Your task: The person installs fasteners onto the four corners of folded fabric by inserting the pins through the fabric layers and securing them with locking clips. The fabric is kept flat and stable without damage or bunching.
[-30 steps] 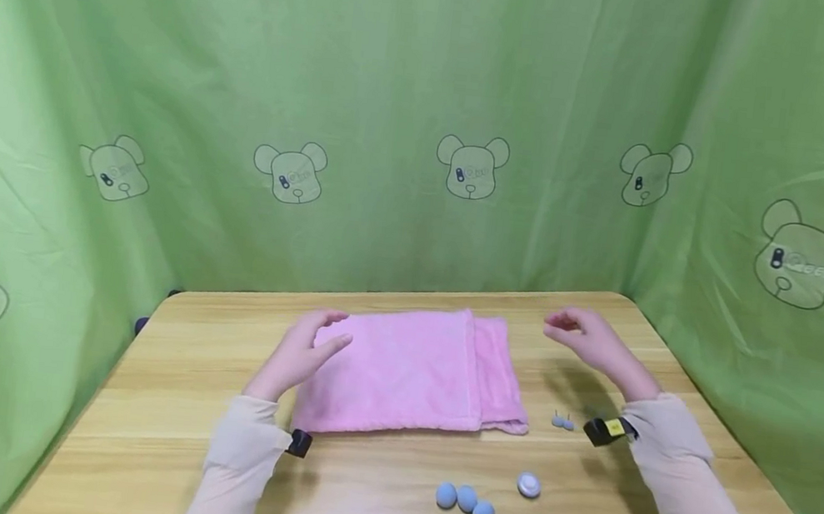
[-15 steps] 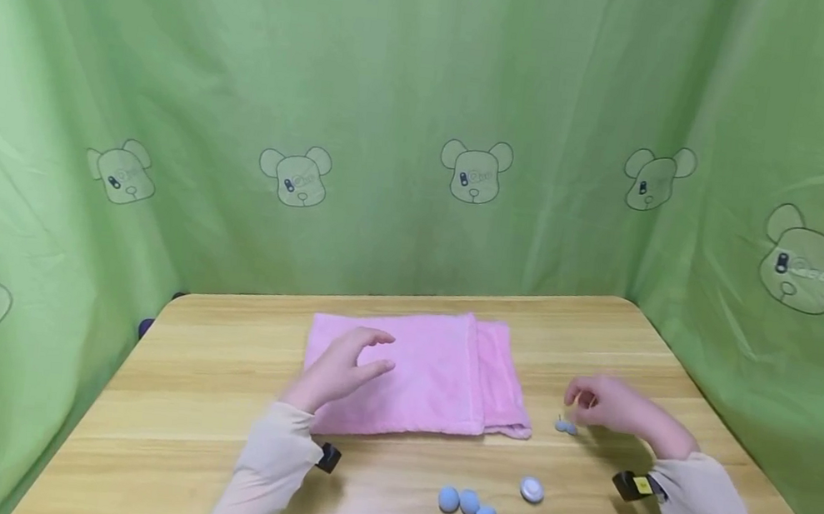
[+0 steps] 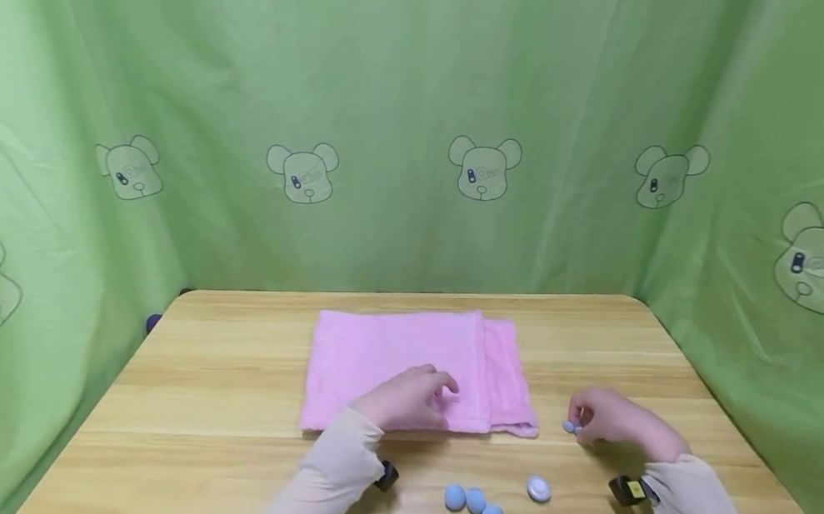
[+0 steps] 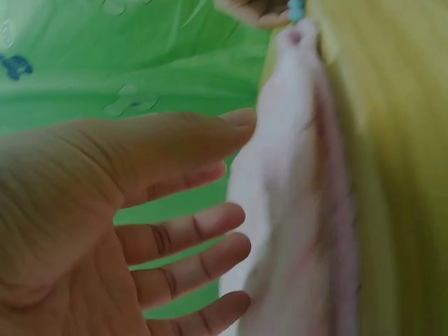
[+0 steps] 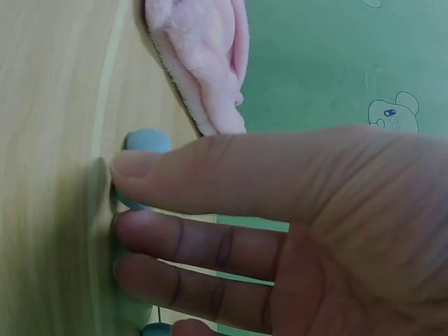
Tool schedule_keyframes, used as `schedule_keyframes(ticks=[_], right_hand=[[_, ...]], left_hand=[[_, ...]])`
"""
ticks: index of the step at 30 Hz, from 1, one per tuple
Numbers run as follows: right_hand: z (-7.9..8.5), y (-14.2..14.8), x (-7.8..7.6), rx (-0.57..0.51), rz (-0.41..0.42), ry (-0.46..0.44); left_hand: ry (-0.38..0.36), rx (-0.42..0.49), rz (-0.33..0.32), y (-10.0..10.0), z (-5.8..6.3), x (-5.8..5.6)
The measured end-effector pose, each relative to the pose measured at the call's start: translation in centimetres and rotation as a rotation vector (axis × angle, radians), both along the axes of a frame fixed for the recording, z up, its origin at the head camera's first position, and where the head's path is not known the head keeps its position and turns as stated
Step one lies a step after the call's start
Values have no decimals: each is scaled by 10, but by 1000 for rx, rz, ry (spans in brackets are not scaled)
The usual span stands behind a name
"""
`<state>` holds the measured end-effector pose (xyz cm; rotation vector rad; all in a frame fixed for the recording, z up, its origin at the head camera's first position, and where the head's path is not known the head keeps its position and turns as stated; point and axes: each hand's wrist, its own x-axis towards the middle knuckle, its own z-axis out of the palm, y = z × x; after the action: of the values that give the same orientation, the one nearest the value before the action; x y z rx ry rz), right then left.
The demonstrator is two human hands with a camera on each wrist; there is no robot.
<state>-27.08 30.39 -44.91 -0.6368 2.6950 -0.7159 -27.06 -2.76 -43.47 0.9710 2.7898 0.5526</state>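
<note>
My right hand (image 3: 610, 416) is down at the table's right side. Its thumb and fingertips pinch a small blue round-headed pin (image 5: 127, 197), mostly covered by the thumb in the right wrist view. Right beside the thumb tip sits another blue round head (image 5: 148, 138). Below the fingers in that view, a further blue piece (image 5: 155, 329) has a thin spike standing up from it. My left hand (image 3: 408, 399) hovers over the front of a folded pink plush cloth (image 3: 395, 347). Its fingers are loosely bent and spread, holding nothing, as the left wrist view also shows.
Three blue balls or round caps (image 3: 475, 501) lie in a row near the front of the wooden table (image 3: 217, 387). A pale blue disc with a ringed face (image 3: 538, 488) lies to their right. Green curtains (image 3: 396, 121) with bear heads hang behind and beside the table.
My left hand has moved right across the pink cloth and lower. From above the table, my right hand has come down and closed its fingertips on a blue pin.
</note>
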Motion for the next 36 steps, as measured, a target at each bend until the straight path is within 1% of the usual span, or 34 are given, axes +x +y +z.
schedule_keyframes(ticks=[4,6,9,11,13,18,23,25,30,33,36], right_hand=[[-2,0,0,8,10,12],[-4,-1,0,14,11,14],[-6,-2,-1,13,20,14],[-7,-2,-1,5,21,13],[-7,0,-1,-3,23,14],[-7,1,-1,1,33,31],[-5,1,-1,10,43,35],[-3,1,-1,15,39,26],[4,-1,2,40,9,1],[11,-4,5,55,-22,-13],[20,-10,7,62,-9,30]], left_hand=[[35,-88,-1,18,-8,5],[61,-133,21,24,-13,8],[120,-195,69,31,-21,12],[154,-212,102,34,-24,15],[176,-205,133,36,-25,18],[192,-148,174,37,-27,17],[169,-38,164,34,-27,10],[141,28,161,33,-26,6],[28,184,173,28,-23,-1],[-6,259,184,25,-20,-3],[-41,350,208,22,-17,-3]])
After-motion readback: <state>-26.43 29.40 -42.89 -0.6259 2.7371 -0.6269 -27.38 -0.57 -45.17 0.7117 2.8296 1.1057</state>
